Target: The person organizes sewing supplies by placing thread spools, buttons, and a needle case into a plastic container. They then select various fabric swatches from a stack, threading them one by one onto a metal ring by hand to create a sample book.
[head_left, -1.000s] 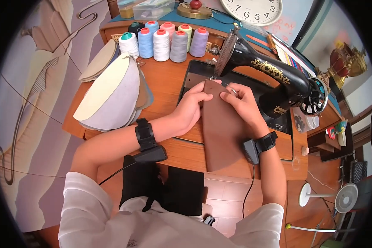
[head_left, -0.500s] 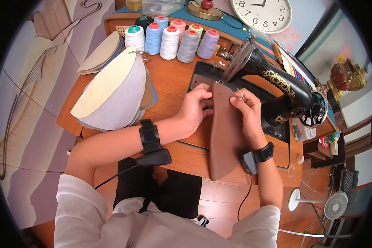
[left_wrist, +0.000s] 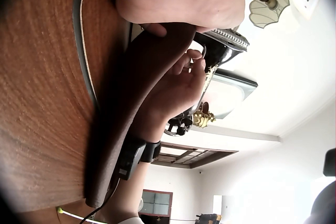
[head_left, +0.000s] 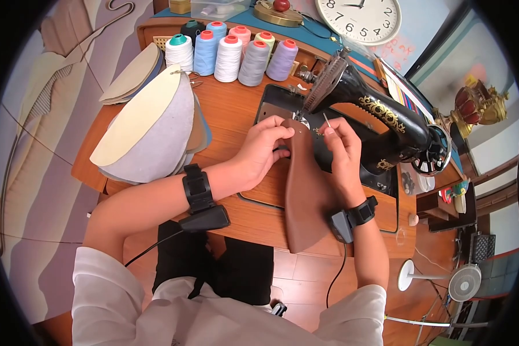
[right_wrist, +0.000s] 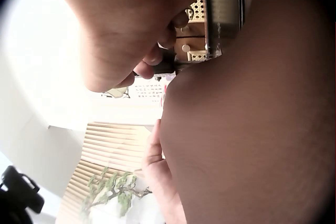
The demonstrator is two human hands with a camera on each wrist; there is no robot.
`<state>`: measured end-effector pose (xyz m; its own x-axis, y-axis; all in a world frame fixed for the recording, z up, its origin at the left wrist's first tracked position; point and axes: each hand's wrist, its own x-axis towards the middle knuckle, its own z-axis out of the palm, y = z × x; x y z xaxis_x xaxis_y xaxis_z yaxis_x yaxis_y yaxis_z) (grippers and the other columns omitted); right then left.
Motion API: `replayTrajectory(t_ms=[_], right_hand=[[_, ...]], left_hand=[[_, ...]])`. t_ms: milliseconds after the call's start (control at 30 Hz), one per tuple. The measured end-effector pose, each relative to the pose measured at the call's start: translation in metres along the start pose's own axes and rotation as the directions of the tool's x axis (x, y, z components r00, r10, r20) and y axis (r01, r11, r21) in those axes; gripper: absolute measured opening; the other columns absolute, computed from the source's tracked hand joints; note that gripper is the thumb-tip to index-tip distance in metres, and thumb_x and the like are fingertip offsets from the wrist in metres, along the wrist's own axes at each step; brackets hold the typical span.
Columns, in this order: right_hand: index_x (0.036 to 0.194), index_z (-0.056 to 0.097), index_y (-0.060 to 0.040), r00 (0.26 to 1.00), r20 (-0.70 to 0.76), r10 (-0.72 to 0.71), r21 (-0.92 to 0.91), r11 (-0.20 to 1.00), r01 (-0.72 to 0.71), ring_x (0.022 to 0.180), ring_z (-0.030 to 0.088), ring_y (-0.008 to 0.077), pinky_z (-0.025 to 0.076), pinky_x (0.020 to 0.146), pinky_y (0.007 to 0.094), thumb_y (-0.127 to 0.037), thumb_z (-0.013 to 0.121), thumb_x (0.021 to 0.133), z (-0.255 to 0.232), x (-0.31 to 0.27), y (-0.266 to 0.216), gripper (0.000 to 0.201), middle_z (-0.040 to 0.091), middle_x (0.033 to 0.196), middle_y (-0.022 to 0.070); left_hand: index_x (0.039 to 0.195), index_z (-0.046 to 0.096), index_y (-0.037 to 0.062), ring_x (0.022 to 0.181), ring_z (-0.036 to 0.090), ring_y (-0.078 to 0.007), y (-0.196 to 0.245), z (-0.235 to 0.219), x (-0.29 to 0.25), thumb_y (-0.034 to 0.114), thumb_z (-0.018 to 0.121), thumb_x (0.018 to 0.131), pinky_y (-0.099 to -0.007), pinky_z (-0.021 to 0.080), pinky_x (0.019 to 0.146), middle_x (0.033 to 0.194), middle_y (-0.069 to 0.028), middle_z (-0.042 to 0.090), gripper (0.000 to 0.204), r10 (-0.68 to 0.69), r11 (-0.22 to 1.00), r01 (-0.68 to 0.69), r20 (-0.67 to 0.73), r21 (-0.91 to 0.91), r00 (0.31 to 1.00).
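A long brown piece of leather-like material [head_left: 307,190] lies over the front of the black sewing machine's bed, its narrow end near the presser foot and its wide end over the table's front edge. My left hand [head_left: 259,151] pinches its left edge near the narrow end, thumb on top. To the right of the piece my right hand [head_left: 345,155] is raised, pinching a slim, pointed silver tool [head_left: 327,120] between thumb and fingers; its kind cannot be told. In the left wrist view the brown piece [left_wrist: 142,71] bends upward beneath my left hand.
The sewing machine [head_left: 380,109] stands right of centre. Thread cones [head_left: 228,60] line the back. Rounded fabric samples on a ring [head_left: 147,124] lie at left. A clock [head_left: 360,20] and a brass-based object [head_left: 278,14] are behind.
My right hand has let go of the brown piece and moved off to its right with the silver tool. The left hand has kept its hold, and the piece now curves more.
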<state>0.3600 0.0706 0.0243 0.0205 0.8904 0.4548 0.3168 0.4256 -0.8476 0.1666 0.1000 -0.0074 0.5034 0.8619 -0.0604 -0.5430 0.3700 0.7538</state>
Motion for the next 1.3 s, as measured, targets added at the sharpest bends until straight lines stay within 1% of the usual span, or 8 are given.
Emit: replayTrajectory(t_ms=[167,267,367,700,900,1100,1167,1300], right_hand=[[0.092,0.058,-0.0025,0.984,0.174,0.028,-0.022,0.999,-0.024,0.069,0.045,0.0061,0.038,0.063,0.0243,-0.01,0.051,0.101,0.0,-0.004,-0.002,0.014,0.053,0.073,-0.0005],[0.09,0.059,-0.001,0.967,0.252,-0.045,-0.145,0.986,0.084,0.063,0.048,0.0144,0.041,0.062,0.03,-0.01,0.054,0.098,0.001,-0.004,-0.005,0.013,0.054,0.069,0.0055],[0.086,0.06,0.0002,0.949,0.296,-0.109,-0.224,0.958,0.18,0.062,0.05,0.0171,0.041,0.06,0.0319,-0.009,0.058,0.096,0.002,-0.003,-0.006,0.014,0.055,0.069,0.0097],[0.079,0.059,0.0016,0.949,0.303,-0.09,-0.223,0.961,0.163,0.056,0.045,0.0195,0.04,0.056,0.0332,-0.009,0.061,0.092,0.001,-0.004,-0.007,0.017,0.049,0.063,0.012],[0.077,0.059,0.0008,0.971,0.22,-0.092,-0.263,0.953,0.149,0.055,0.047,0.0144,0.039,0.053,0.0309,-0.007,0.062,0.091,0.004,-0.005,-0.005,0.017,0.052,0.063,0.0095],[0.089,0.061,-0.0005,0.988,0.114,-0.101,-0.246,0.961,0.126,0.057,0.05,0.0102,0.042,0.054,0.0277,-0.003,0.065,0.089,0.009,-0.005,-0.015,0.005,0.058,0.068,0.0042],[0.099,0.062,-0.0006,0.993,0.056,-0.108,-0.24,0.963,0.119,0.063,0.053,0.012,0.046,0.059,0.028,-0.003,0.066,0.088,0.011,-0.004,-0.015,0.012,0.061,0.077,0.0062],[0.107,0.064,0.0003,0.986,0.077,-0.146,-0.281,0.946,0.162,0.07,0.056,0.0157,0.048,0.066,0.0288,-0.003,0.065,0.089,0.012,-0.004,-0.012,0.018,0.062,0.086,0.0096]], left_hand=[[0.098,0.057,0.014,0.097,0.058,-0.0126,0.0,-0.001,0.001,0.015,0.061,0.096,-0.0333,0.043,0.09,0.102,0.0009,0.064,0.005,-0.001,1.0,0.001,0.0,-0.006,1.0],[0.096,0.057,0.0149,0.09,0.057,-0.0094,0.001,0.004,0.001,0.015,0.062,0.095,-0.0312,0.044,0.084,0.095,0.0029,0.062,0.005,0.009,1.0,-0.009,-0.022,-0.023,1.0],[0.097,0.056,0.0153,0.09,0.057,-0.0093,0.003,0.003,0.002,0.016,0.062,0.095,-0.0313,0.043,0.084,0.095,0.003,0.062,0.006,0.006,0.999,-0.006,-0.021,-0.041,1.0],[0.099,0.056,0.0175,0.098,0.055,-0.0105,0.01,0.005,-0.003,0.017,0.06,0.094,-0.0328,0.04,0.087,0.102,0.0031,0.061,0.007,-0.027,0.999,0.027,0.018,-0.032,0.999],[0.106,0.054,0.0181,0.106,0.057,-0.0117,0.01,-0.002,0.001,0.019,0.058,0.094,-0.0332,0.041,0.092,0.11,0.0024,0.062,0.012,-0.072,0.997,0.075,0.125,-0.017,0.989],[0.111,0.058,0.0171,0.101,0.057,-0.0091,0.009,-0.001,0.002,0.017,0.06,0.096,-0.0311,0.042,0.085,0.109,0.0037,0.063,0.015,-0.116,0.992,0.108,0.149,0.061,0.982],[0.113,0.06,0.0171,0.099,0.057,-0.0079,0.009,0.0,0.0,0.016,0.06,0.096,-0.0293,0.042,0.083,0.11,0.0042,0.063,0.017,-0.12,0.991,0.109,0.164,0.077,0.979],[0.114,0.06,0.0171,0.099,0.056,-0.007,0.012,0.002,-0.001,0.016,0.06,0.096,-0.0281,0.042,0.082,0.111,0.0046,0.063,0.018,-0.128,0.99,0.114,0.186,0.083,0.974]])
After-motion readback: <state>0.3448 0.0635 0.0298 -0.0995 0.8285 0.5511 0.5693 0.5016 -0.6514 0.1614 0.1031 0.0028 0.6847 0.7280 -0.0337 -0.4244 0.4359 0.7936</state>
